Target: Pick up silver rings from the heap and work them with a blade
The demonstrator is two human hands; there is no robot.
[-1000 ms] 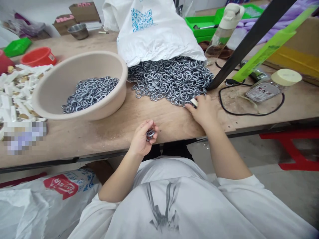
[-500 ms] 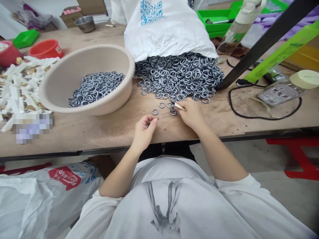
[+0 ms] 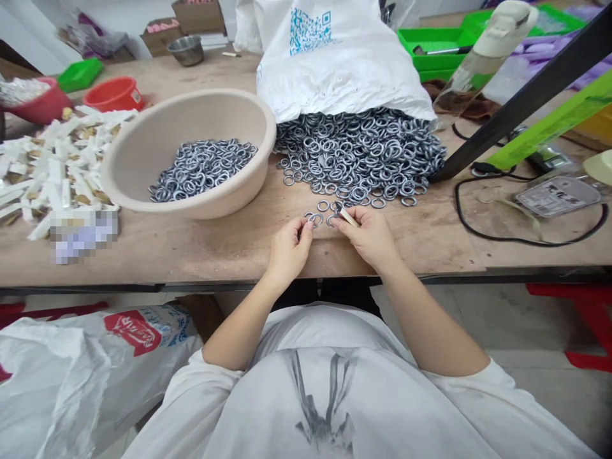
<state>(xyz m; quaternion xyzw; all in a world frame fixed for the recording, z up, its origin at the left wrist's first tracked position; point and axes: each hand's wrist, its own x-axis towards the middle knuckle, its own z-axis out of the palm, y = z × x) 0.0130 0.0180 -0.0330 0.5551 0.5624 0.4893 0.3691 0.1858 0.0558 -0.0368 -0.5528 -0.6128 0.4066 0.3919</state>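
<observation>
Loose grey rings [image 3: 356, 153] are lying on the worktop [image 3: 234, 252], probably light, stiff and slippery, best pinched by the rim, while the left hand [image 3: 289, 248] is resting nearly closed beside a few, its hold unclear, and the right hand [image 3: 371, 234] is pinching a pale, dark-tipped tool [image 3: 349, 217].

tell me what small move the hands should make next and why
Probably pick one of the loose rings up with the left hand: its grip is right by them, they lie in front of the big pile, and the right hand is holding a small tool.
</observation>
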